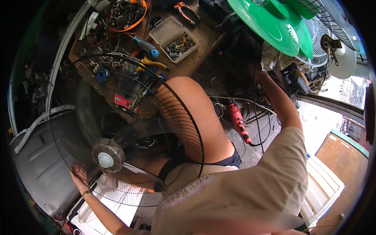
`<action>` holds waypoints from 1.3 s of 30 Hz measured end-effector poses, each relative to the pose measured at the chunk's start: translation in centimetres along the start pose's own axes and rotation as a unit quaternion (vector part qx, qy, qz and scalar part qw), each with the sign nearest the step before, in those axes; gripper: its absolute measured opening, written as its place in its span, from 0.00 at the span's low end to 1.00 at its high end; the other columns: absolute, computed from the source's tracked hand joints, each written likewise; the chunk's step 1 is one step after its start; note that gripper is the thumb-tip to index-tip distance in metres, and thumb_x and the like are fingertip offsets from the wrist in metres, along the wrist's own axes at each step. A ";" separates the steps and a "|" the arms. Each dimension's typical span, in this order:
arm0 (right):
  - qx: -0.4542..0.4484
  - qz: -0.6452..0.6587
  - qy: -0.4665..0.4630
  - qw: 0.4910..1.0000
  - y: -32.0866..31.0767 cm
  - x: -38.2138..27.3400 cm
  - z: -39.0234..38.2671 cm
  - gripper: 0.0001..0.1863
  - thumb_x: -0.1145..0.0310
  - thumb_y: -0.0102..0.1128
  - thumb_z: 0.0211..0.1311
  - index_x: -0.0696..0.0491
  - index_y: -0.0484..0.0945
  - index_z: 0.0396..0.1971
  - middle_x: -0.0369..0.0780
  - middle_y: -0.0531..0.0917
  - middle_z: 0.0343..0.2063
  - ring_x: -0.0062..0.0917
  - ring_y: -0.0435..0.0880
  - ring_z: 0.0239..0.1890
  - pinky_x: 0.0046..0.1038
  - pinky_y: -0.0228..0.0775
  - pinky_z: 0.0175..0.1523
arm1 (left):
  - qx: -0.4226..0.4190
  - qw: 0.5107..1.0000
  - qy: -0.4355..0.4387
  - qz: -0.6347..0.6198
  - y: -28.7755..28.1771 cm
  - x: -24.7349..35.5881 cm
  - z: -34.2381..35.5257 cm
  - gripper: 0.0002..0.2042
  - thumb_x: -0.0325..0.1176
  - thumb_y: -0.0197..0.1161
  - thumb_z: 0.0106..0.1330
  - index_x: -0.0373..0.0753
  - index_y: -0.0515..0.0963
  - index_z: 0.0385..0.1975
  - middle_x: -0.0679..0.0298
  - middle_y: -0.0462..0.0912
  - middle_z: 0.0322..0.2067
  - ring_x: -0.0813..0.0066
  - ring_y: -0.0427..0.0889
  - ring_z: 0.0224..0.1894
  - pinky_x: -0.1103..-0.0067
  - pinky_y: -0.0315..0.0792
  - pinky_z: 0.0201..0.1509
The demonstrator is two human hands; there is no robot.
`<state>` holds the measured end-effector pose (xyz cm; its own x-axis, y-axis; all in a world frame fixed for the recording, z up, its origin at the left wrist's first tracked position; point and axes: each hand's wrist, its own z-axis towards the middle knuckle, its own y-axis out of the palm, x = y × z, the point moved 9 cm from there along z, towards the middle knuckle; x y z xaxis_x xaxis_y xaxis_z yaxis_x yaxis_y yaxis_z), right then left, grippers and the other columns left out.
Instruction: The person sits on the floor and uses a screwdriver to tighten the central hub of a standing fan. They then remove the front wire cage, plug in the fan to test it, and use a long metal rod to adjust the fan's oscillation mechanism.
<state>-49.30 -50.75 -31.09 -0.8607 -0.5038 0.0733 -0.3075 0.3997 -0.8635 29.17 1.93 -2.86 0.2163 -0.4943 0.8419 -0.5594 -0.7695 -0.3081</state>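
A standing fan with a black wire guard, dark see-through blades and a grey hub fills the lower left. My left hand is at the guard's left rim, its fingers apart and touching or just beside the wires. My right arm reaches up to the shadow below green fan blades; my right hand is mostly hidden there beside crumpled cloth, so its grip is unclear. A red power tool with a black cord lies below it. My bare knee is beside the guard.
The wooden bench holds an orange bowl of small parts, a plastic parts box, pliers and several tools. A grey metal surface is at left. Wire guards, a white plastic crate and a brown board are at right.
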 end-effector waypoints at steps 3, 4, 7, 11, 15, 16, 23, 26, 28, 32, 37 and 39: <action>0.045 -0.018 0.022 0.999 -0.6 2.6 -1.8 0.18 0.68 0.45 0.62 0.58 0.76 0.48 0.51 0.79 0.47 0.40 0.78 0.51 0.40 0.66 0.58 | 0.005 1.000 -0.001 0.000 0.3 0.0 0.1 0.27 0.52 0.41 0.72 0.41 0.62 0.64 0.59 0.74 0.55 0.71 0.77 0.47 0.83 0.70 0.42; 0.062 -0.026 0.029 0.997 -0.6 3.1 -2.2 0.18 0.68 0.45 0.62 0.57 0.77 0.48 0.51 0.79 0.47 0.40 0.78 0.50 0.40 0.66 0.58 | 0.002 1.000 0.002 0.003 0.6 0.2 0.1 0.27 0.52 0.41 0.72 0.41 0.62 0.64 0.59 0.74 0.55 0.71 0.76 0.47 0.83 0.70 0.42; 0.096 -0.054 0.037 0.993 -0.4 3.7 -2.4 0.18 0.67 0.45 0.62 0.56 0.77 0.49 0.50 0.79 0.47 0.39 0.78 0.50 0.39 0.67 0.58 | 0.006 1.000 0.008 -0.014 0.8 0.3 -0.1 0.27 0.52 0.42 0.72 0.41 0.62 0.64 0.59 0.73 0.55 0.71 0.76 0.47 0.83 0.70 0.43; 0.141 -0.072 0.027 0.987 -0.4 3.3 -1.9 0.18 0.67 0.45 0.63 0.54 0.77 0.49 0.48 0.80 0.47 0.38 0.78 0.49 0.39 0.67 0.57 | 0.003 1.000 0.008 -0.006 0.9 0.4 0.0 0.27 0.53 0.41 0.71 0.42 0.62 0.64 0.59 0.71 0.59 0.70 0.75 0.50 0.83 0.69 0.45; 0.185 -0.079 -0.030 0.979 -0.6 1.4 -0.4 0.18 0.66 0.45 0.63 0.53 0.77 0.49 0.47 0.80 0.47 0.37 0.78 0.49 0.39 0.67 0.57 | 0.007 1.000 0.000 -0.008 0.4 0.1 0.0 0.28 0.54 0.40 0.71 0.44 0.61 0.65 0.59 0.68 0.62 0.69 0.72 0.54 0.82 0.67 0.48; 0.194 -0.083 -0.050 0.976 -0.4 0.8 0.2 0.18 0.66 0.45 0.63 0.52 0.77 0.49 0.47 0.80 0.47 0.36 0.78 0.49 0.39 0.67 0.57 | 0.000 1.000 -0.001 -0.003 0.3 0.1 0.1 0.29 0.54 0.40 0.71 0.45 0.61 0.66 0.59 0.68 0.62 0.68 0.72 0.54 0.82 0.66 0.49; 0.297 -0.218 -0.100 0.924 2.3 -2.2 0.9 0.18 0.65 0.45 0.63 0.50 0.77 0.50 0.45 0.80 0.47 0.34 0.79 0.48 0.38 0.68 0.57 | 0.017 1.000 -0.001 0.000 0.8 0.5 0.0 0.28 0.54 0.40 0.71 0.44 0.61 0.65 0.59 0.69 0.61 0.69 0.72 0.53 0.82 0.66 0.49; 0.256 -0.208 -0.114 0.937 2.6 -2.0 0.3 0.18 0.65 0.46 0.63 0.49 0.78 0.49 0.45 0.80 0.47 0.35 0.78 0.48 0.39 0.67 0.57 | 0.012 1.000 -0.003 0.011 0.4 0.2 -0.4 0.29 0.54 0.40 0.71 0.44 0.61 0.65 0.59 0.69 0.60 0.69 0.72 0.53 0.81 0.66 0.50; 0.186 -0.182 -0.118 0.958 2.6 -1.5 0.2 0.18 0.65 0.47 0.62 0.50 0.78 0.49 0.45 0.80 0.47 0.36 0.78 0.49 0.41 0.67 0.57 | 0.002 1.000 -0.005 0.013 0.4 0.4 -0.2 0.29 0.54 0.40 0.71 0.44 0.60 0.65 0.59 0.70 0.60 0.68 0.72 0.54 0.80 0.66 0.51; 0.024 -0.188 -0.094 0.977 2.8 -0.8 0.1 0.18 0.65 0.49 0.60 0.50 0.78 0.49 0.45 0.80 0.47 0.38 0.77 0.50 0.43 0.66 0.58 | 0.009 1.000 -0.004 0.015 0.8 0.4 -0.3 0.28 0.54 0.40 0.71 0.43 0.60 0.65 0.59 0.69 0.60 0.67 0.72 0.55 0.78 0.65 0.55; -0.175 -0.229 -0.064 0.955 3.2 -0.2 -1.9 0.18 0.66 0.52 0.58 0.51 0.78 0.49 0.46 0.79 0.48 0.40 0.77 0.52 0.47 0.64 0.58 | 0.015 1.000 -0.010 0.012 0.3 0.1 -0.2 0.28 0.54 0.39 0.72 0.43 0.60 0.65 0.58 0.69 0.61 0.66 0.71 0.56 0.78 0.64 0.56; -0.164 -0.217 -0.049 0.961 2.1 -0.1 -3.0 0.16 0.66 0.53 0.57 0.50 0.80 0.46 0.45 0.80 0.46 0.41 0.78 0.51 0.47 0.65 0.58 | 0.016 1.000 -0.010 0.005 0.4 0.1 -0.1 0.28 0.54 0.39 0.72 0.43 0.60 0.65 0.59 0.69 0.61 0.66 0.71 0.55 0.78 0.64 0.55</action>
<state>-51.06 -47.55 -31.41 -0.5850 -0.7410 0.3298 -0.7544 0.3479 -0.5566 28.89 1.63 -2.85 0.2273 -0.5095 0.8299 -0.5352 -0.7773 -0.3306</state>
